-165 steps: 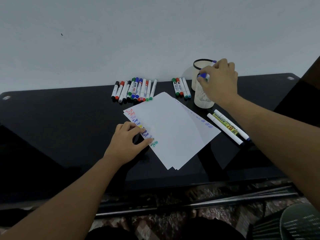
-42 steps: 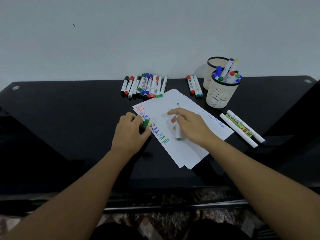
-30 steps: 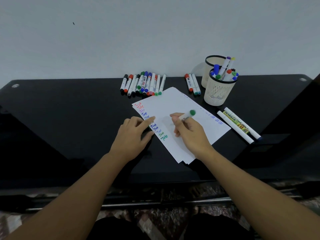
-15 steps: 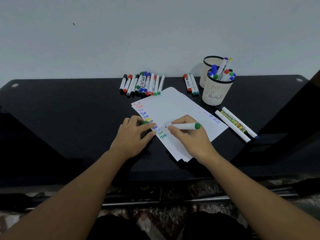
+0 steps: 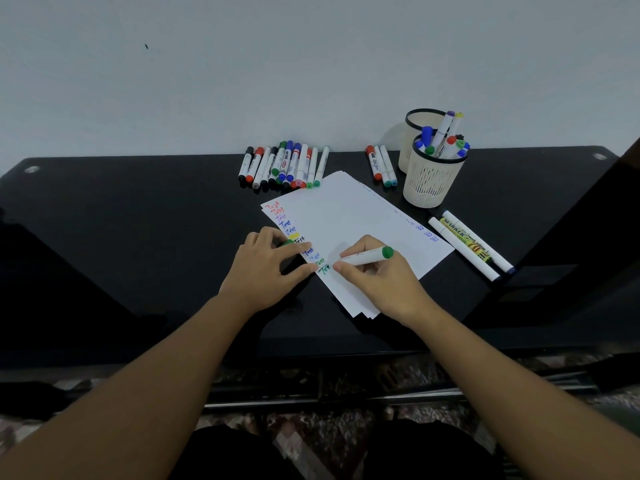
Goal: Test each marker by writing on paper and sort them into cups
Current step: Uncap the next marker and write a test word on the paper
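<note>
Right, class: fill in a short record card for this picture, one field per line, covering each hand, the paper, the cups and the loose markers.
right hand: right hand holds green marker, tip at the paper's left margin
left hand: left hand rests on the paper's edge, gripping a green cap
paper: paper stack with coloured "Test" words down its left edge
front cup: mesh cup holds several markers
rear cup: rear cup behind it, contents unseen
loose markers: marker row, group of three, two long markers

Green-ended white marker (image 5: 363,258) lies slanted, tip on paper (image 5: 349,220); meshed cup (image 5: 431,181) upright, full.
</note>
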A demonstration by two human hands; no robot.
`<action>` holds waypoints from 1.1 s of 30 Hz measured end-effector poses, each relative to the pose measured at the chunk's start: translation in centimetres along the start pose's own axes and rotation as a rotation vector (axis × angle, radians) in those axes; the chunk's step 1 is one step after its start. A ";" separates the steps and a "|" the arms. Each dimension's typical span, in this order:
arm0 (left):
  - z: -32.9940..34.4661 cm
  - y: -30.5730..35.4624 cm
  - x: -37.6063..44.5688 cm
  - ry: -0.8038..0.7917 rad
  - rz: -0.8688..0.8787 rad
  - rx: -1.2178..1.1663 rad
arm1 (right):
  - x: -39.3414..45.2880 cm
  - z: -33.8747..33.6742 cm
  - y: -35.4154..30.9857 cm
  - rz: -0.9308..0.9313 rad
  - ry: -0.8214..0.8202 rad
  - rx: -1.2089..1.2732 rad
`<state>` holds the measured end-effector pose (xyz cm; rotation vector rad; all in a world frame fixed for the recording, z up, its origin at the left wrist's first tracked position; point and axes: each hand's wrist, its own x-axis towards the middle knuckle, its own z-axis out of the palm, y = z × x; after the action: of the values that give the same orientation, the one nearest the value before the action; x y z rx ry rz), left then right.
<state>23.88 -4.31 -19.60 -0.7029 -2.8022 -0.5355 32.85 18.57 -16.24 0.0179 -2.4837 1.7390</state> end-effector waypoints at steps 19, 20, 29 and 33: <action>0.0 0.0 0.0 0.001 -0.020 -0.049 | -0.9 0.2 0.3 0.011 -0.050 -0.015; 0.0 0.0 0.0 -0.006 -0.025 -0.052 | -0.9 0.2 0.3 0.016 -0.056 -0.031; 0.0 0.1 0.0 -0.009 -0.031 -0.064 | -0.6 0.4 0.5 0.024 -0.083 -0.100; -0.1 0.1 0.1 -0.018 -0.033 -0.060 | -0.4 0.5 0.7 0.014 -0.085 -0.124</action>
<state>23.89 -4.21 -19.43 -0.6771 -2.8293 -0.6240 33.19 18.35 -17.04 0.0657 -2.6541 1.6187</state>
